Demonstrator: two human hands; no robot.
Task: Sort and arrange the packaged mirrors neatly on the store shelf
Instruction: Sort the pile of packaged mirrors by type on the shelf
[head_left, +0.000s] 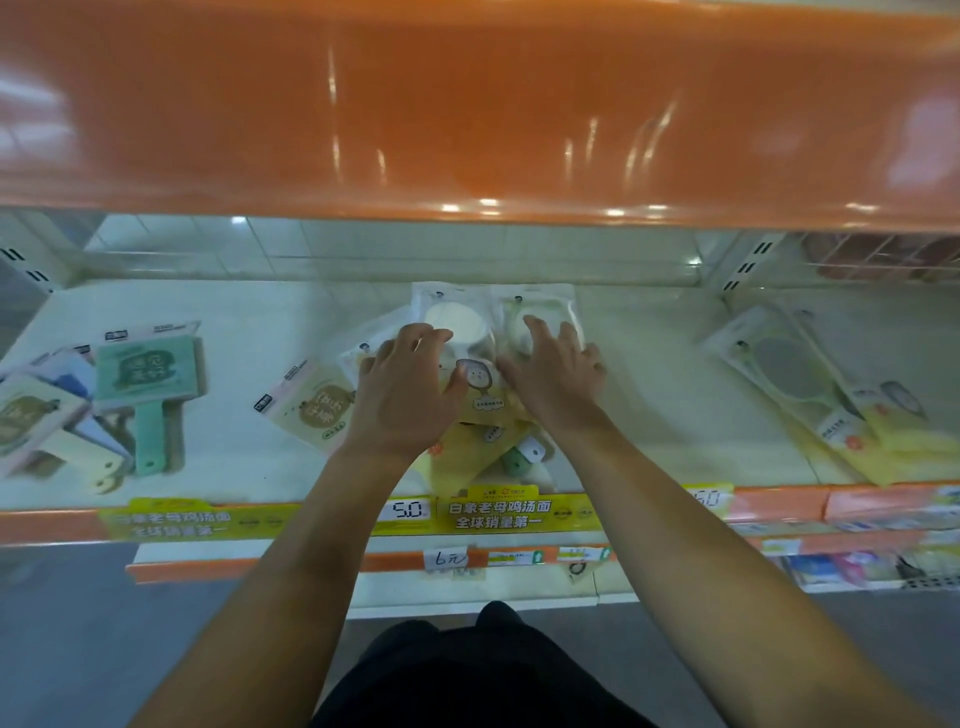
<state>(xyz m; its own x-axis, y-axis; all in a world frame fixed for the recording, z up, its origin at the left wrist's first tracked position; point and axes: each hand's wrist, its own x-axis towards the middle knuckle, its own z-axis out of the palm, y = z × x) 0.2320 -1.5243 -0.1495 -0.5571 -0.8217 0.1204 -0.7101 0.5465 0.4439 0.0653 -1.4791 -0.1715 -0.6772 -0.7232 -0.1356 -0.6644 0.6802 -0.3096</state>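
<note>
A person is reaching both bare arms onto a white store shelf (649, 374), working a loose heap of packaged mirrors (485, 395) lying at the middle of the shelf, from its front edge back toward the rear. The left hand (410, 387) is resting on the heap's left side with fingers spread and bent, fingertips touching a clear pouch; the right hand (558, 364) is lying on the right-hand pouch with fingers apart and pressing down. Neither hand is plainly clamping anything.

The two rearmost pouches are lying side by side, while yellow-carded packs beneath are fanning out askew toward the front edge. More mirrors are waiting elsewhere: green and cream handled mirrors (140, 395) piled near the left end, and a tilted pair of pouches (810, 384) near the right end.

The packs are looking light and flat, with glossy film likely to be slipping against its neighbours. The glass inside is probably fragile, so flat-palmed sliding seems safer than squeezing the round face. The card header or pouch edges are offering the surest hold.
</note>
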